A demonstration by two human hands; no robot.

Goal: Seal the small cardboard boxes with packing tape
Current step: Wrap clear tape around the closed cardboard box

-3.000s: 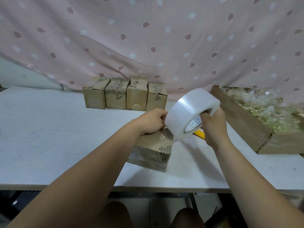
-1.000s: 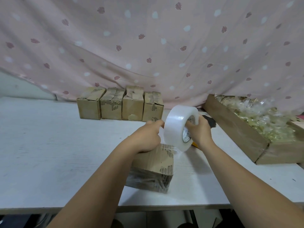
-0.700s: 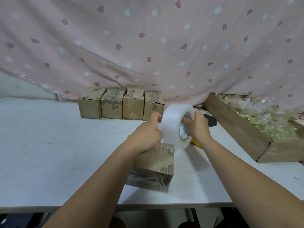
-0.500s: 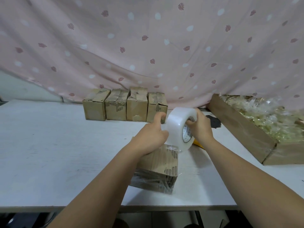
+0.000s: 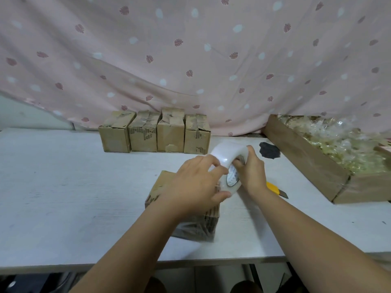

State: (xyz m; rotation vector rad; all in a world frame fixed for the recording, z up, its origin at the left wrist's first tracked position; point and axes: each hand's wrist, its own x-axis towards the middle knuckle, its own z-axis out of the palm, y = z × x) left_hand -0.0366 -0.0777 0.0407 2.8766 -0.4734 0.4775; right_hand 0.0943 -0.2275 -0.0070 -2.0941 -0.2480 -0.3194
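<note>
Head view, near to far. Small cardboard box near the front edge of the white table, partly wrapped in clear film, its top covered by the left hand. That hand's fingers and thumb curl round the near side of the tape roll, which stands on edge at the box's far right corner. The right hand grips the roll from the other side, fingers hooked into its core. Yellow utility knife just right of the wrist. Behind: row of four boxes, open carton of plastic bags, patterned pink curtain.
</note>
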